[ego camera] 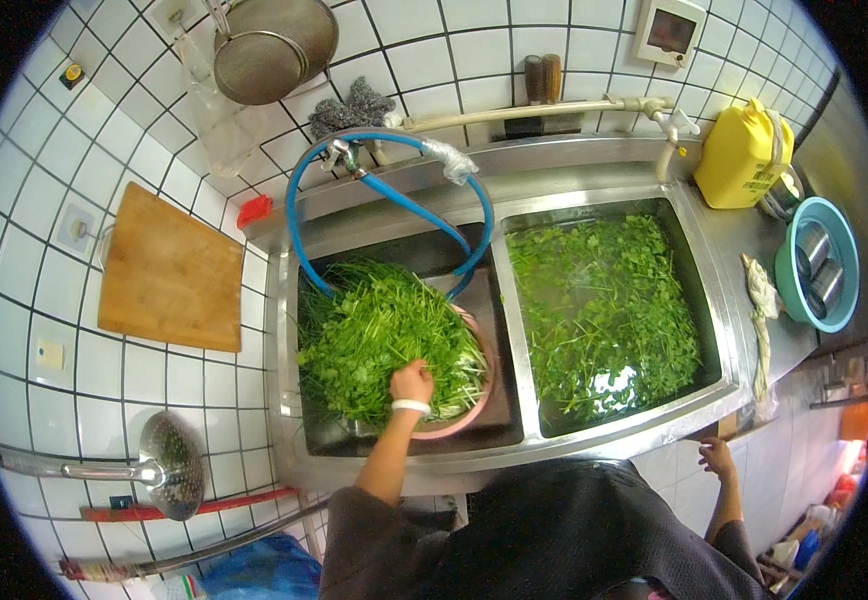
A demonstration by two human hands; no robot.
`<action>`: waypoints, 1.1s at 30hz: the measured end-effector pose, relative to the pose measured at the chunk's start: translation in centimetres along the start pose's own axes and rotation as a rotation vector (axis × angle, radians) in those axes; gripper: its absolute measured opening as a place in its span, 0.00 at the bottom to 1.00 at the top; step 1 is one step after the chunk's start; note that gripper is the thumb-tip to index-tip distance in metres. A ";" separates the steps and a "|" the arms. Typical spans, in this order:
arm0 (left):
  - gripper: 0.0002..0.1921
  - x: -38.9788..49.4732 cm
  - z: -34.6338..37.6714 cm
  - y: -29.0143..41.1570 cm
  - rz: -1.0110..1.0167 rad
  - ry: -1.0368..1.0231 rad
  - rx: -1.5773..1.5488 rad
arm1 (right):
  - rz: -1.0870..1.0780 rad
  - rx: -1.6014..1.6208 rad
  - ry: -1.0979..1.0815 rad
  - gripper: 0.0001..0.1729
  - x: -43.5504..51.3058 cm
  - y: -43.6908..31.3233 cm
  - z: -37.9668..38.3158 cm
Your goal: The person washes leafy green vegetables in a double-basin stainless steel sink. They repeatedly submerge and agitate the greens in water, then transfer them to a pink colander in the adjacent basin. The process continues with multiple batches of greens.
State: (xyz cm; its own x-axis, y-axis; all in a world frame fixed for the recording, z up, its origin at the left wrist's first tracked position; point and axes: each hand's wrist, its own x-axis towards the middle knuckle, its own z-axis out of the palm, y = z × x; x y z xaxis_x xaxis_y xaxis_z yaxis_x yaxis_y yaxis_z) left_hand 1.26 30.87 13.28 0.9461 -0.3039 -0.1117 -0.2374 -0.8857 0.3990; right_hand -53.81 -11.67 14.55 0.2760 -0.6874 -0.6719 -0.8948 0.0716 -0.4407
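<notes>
My left hand [412, 382], with a white band at its wrist, rests on a heap of leafy green herbs [374, 322]; its fingers are curled and partly hidden, so a hold on the stems cannot be made out. The herbs fill a pink basin [485, 375] in the left sink basin [505, 405]. To the right, loose green herbs [606, 300] float in water in the right sink basin [711, 330]. My right hand [717, 456] hangs in the air beyond the sink's front edge, fingers loosely bent, with nothing seen in it.
A blue hose [404, 202] loops from the tap over the left basin. On the right counter stand a yellow plastic jug [745, 157], a turquoise basin [783, 281] with metal items, and a cloth [762, 292]. A cutting board [171, 274] and perforated ladle [171, 465] hang at left.
</notes>
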 end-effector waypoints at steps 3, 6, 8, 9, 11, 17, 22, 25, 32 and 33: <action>0.07 1.4 -3.3 -0.4 0.024 0.162 -0.214 | 0.062 0.015 0.011 0.19 -0.5 -0.3 0.0; 0.07 3.1 -6.8 -1.1 -0.098 0.197 -0.342 | 0.087 0.039 -0.024 0.19 -0.9 -0.3 0.1; 0.05 4.1 -9.1 -1.9 -0.055 0.143 -0.256 | 0.106 0.029 -0.039 0.19 -1.0 -0.2 0.3; 0.05 4.6 -10.2 -2.3 -0.071 0.086 -0.172 | 0.110 0.020 -0.044 0.19 -0.9 -0.2 0.3; 0.06 5.4 -12.0 -3.1 -0.059 0.028 -0.187 | 0.093 0.009 -0.045 0.19 -0.7 -0.2 0.4; 0.19 6.5 -12.6 -4.2 0.146 -0.273 0.220 | 0.056 0.018 -0.041 0.19 0.1 -0.2 0.4; 0.26 5.4 -8.7 -3.9 0.007 -0.199 0.320 | -0.007 -0.030 -0.072 0.21 0.3 -0.2 0.2; 0.20 3.7 -6.6 -3.5 0.130 0.120 0.278 | -0.003 0.005 -0.074 0.21 0.2 0.1 0.0; 0.07 -0.4 -1.4 -1.4 0.449 0.045 0.327 | 0.146 -0.008 -0.091 0.18 -0.3 0.8 0.7; 0.06 -0.8 -0.8 -1.2 0.408 0.050 0.341 | 0.134 0.011 -0.090 0.17 -0.3 0.7 0.8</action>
State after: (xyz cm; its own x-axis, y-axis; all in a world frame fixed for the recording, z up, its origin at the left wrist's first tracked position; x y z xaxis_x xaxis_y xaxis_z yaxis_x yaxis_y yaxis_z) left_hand 1.02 32.48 13.62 0.7696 -0.6373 0.0380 -0.6381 -0.7656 0.0818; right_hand -54.25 -10.83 13.96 0.1849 -0.6037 -0.7755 -0.9219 0.1668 -0.3497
